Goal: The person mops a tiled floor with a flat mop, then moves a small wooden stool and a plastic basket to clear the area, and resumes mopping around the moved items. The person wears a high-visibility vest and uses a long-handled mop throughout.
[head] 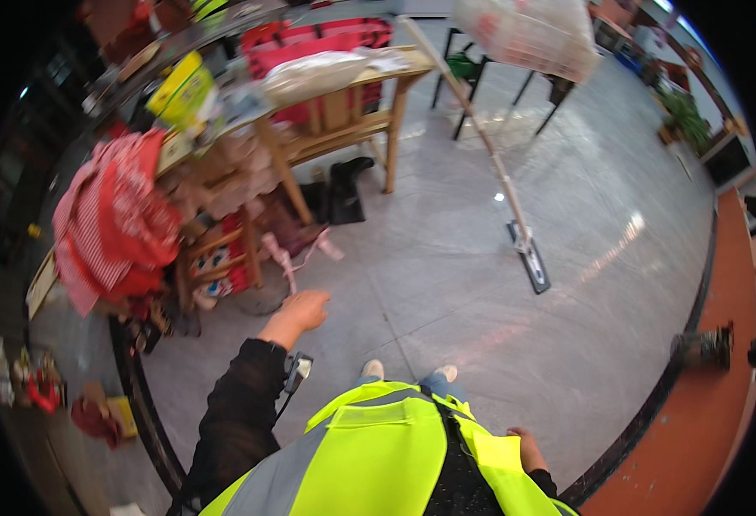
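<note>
My left hand (pixel 305 311) reaches forward over the grey floor, its fingers curled. Just beyond it, a pink strap (pixel 285 261) trails from the clutter by a wooden chair (pixel 219 259); whether the hand touches the strap cannot be told. My right hand (pixel 529 449) hangs low beside my yellow reflective vest (pixel 384 451), partly hidden by it, and its grip does not show. Ahead to the right, a flat mop (pixel 531 261) rests its head on the floor, with its long handle (pixel 491 148) leaning at the end of a wooden table (pixel 400 77).
Red cloths (pixel 119 219) are heaped at the left. Black boots (pixel 347 193) stand under the table. Farther back is a dark-legged stand (pixel 481 90) bearing a plastic-wrapped load (pixel 533 32). A dark border (pixel 658 393) edges the floor at the right, near a potted plant (pixel 684 116).
</note>
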`<state>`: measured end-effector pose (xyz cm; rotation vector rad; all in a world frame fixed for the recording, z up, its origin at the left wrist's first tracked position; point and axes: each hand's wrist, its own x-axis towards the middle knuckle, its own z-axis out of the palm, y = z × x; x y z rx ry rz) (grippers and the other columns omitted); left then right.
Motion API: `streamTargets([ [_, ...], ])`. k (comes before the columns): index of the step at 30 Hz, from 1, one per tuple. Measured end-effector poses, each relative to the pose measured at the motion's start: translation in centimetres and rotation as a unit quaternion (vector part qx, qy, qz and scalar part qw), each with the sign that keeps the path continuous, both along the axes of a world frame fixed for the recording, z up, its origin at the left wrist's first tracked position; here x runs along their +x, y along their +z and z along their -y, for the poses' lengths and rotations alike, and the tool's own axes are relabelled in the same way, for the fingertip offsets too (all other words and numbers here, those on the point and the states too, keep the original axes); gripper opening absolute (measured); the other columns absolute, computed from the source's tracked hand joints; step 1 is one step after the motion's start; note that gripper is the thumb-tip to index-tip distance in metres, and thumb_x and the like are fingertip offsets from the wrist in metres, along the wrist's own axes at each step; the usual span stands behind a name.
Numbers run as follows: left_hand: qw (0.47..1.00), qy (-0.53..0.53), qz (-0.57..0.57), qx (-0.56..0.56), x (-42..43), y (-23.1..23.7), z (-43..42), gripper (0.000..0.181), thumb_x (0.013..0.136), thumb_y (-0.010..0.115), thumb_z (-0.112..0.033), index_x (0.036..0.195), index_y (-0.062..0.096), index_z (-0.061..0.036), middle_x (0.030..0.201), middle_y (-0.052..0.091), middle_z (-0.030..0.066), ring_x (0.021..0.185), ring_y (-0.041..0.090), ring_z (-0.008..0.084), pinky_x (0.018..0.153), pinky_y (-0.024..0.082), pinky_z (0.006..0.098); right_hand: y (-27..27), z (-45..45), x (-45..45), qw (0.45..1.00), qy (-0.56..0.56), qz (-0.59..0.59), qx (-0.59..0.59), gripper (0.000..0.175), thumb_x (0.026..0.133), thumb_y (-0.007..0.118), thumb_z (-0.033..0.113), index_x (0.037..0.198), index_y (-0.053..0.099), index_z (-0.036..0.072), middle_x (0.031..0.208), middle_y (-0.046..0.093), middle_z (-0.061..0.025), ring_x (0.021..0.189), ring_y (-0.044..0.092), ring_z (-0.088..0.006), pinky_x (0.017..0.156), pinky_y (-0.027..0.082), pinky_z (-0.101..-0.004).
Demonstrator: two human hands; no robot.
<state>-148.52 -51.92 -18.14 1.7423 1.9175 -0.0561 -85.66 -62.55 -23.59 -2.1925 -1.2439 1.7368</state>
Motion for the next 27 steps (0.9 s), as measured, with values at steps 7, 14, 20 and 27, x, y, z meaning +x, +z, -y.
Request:
streamTargets([
  [7,0.995,-0.085,-0.017,0.043,6.0,2.4,-10.7,0.031,0.073,0.056,-0.019,0.103,0.055,-0.0104,0.1,0.056,0.0145,0.098,0.052,0.0326,0.082,0.043,0.0428,-1.8,-11.7,0.8,0.995,-0.026,0.048,-0.088,0.028,0.081,0.051,0.02,0.103,0.055,0.003,0.082,0.062,-0.009,0.068,0.062,-0.0184,0.058,0.049,-0.0299],
  [14,0.99,-0.069,-0.059,0.112,10.5,5.9,-22.2,0.032,0.071,0.059,-0.017,0.102,0.055,-0.0096,0.099,0.052,0.0128,0.099,0.049,0.0318,0.082,0.042,0.0415,-3.4,-25.7,8.6,0.996,-0.022,0.059,-0.063,0.025,0.08,0.052,0.02,0.099,0.056,0.005,0.077,0.062,-0.0076,0.062,0.062,-0.0172,0.052,0.049,-0.029],
  [20,0.964,-0.075,-0.068,0.244,13.8,10.5,-33.5,0.047,0.065,0.063,-0.01,0.109,0.05,-0.0061,0.105,0.049,0.0152,0.102,0.045,0.033,0.088,0.039,0.0385,-2.9,-36.3,11.2,0.997,0.016,0.076,0.0,0.025,0.08,0.052,0.021,0.097,0.056,0.004,0.075,0.061,-0.0078,0.062,0.061,-0.0167,0.05,0.047,-0.0291],
  [27,0.909,-0.149,-0.162,0.353,12.8,17.2,-46.1,0.058,0.064,0.063,-0.004,0.119,0.043,-0.0043,0.119,0.044,0.0193,0.113,0.039,0.0368,0.096,0.033,0.0405,-2.2,-39.6,7.3,0.999,-0.015,0.048,0.005,0.028,0.08,0.052,0.021,0.103,0.054,0.004,0.082,0.06,-0.0071,0.067,0.06,-0.0165,0.055,0.047,-0.0282],
])
